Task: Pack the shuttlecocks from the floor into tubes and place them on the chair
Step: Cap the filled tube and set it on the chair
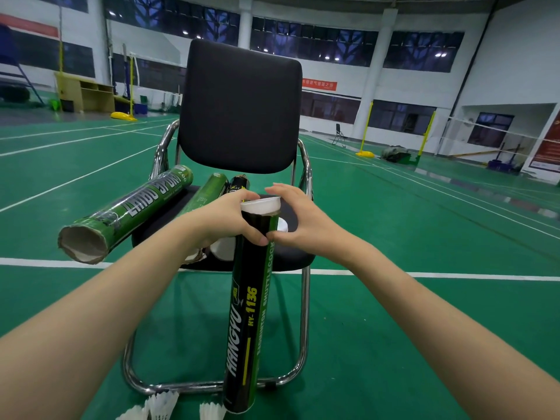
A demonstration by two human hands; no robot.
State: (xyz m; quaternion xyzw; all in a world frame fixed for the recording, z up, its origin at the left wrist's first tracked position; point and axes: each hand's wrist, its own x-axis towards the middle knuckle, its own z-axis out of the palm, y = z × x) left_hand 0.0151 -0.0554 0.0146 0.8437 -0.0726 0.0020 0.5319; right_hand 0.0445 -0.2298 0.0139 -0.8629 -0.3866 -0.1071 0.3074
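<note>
While the left hand [233, 218] clamps the upright Hangyu tube [247, 313] steady, right-hand fingers [291, 207] curl around the white cap [262, 205], likely seating it.

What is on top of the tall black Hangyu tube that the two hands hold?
A white plastic cap sits tilted on the mouth of the black Hangyu tube, between the left hand and right hand. The tube's inside is covered, so any shuttlecocks there cannot be seen.
</note>
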